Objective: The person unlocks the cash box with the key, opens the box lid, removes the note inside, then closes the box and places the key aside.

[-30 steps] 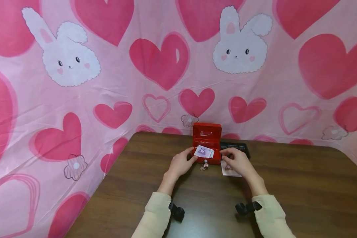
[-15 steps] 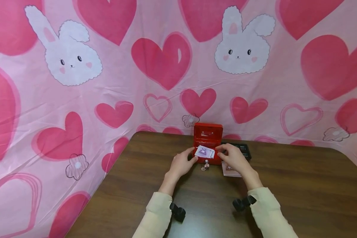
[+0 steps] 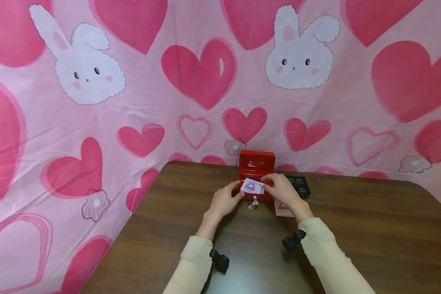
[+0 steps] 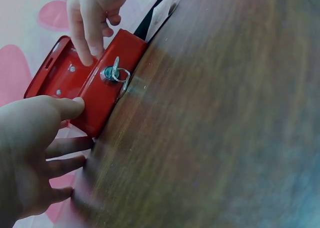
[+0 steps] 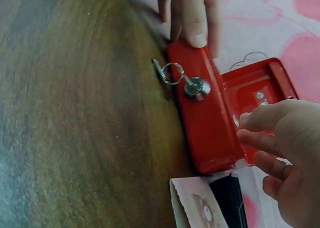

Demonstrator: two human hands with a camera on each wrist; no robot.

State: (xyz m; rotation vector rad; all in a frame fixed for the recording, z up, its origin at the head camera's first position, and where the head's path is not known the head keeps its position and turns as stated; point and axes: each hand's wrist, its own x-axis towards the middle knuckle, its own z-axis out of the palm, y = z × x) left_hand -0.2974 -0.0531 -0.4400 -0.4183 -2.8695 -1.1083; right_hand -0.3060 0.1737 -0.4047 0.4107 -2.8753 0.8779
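A small red cash box (image 3: pixel 259 198) stands with its lid raised in the head view. Keys on a ring (image 5: pixel 175 74) hang from the lock on its front. White cards (image 3: pixel 252 186), the top one bearing a purple picture, lie in the box. My left hand (image 3: pixel 223 202) rests against the box's left end, thumb on the front rim, fingers fairly straight along the side. Over the right part of the box is my right hand (image 3: pixel 283 191), its thumb and forefinger reaching inside beside the cards. No item shows between those fingers. Their tips are partly hidden in the head view.
A pinkish folded card with a bear picture (image 5: pixel 202 203) lies right of the box. Behind it is a black compartmented tray (image 3: pixel 302 186). The wooden table (image 3: pixel 257 245) meets a pink heart-patterned cloth (image 3: pixel 198 77) at the back.
My right hand has moved left from beside the box to over its right part, uncovering more of the black tray. The left hand has stayed at the box's left end.
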